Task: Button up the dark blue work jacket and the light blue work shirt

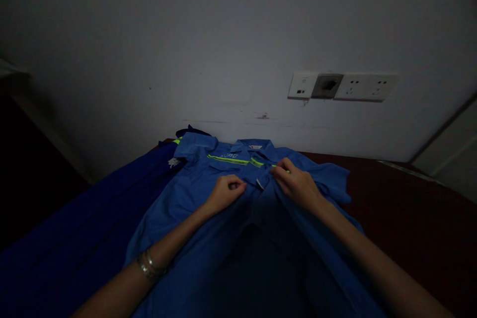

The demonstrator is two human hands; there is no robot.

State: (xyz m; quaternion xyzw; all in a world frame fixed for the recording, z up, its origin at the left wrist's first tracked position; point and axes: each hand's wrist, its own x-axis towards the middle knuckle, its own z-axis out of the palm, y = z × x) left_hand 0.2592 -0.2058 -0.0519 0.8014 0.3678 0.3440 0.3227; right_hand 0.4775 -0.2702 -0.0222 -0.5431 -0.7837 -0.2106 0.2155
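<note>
A blue short-sleeved work shirt (179, 213) with yellow-green stripes lies front up, its collar toward the wall and its front parted lower down. My left hand (226, 193) is closed, fingertips pinching the shirt's left-side front edge. My right hand (296, 184) pinches the other front edge just below the chest stripe and lifts the cloth a little. Between the hands a small white tab (260, 185) shows on the shirt front. Inside the collar is a white label (255, 147). The inner part of the shirt is in deep shadow.
A darker blue garment (85, 223) with a yellow-green band lies to the left. The dark red-brown tabletop (402, 213) extends right. Behind stands a pale wall (208, 49) carrying a row of sockets (367, 87). A dark piece of furniture is at the far left.
</note>
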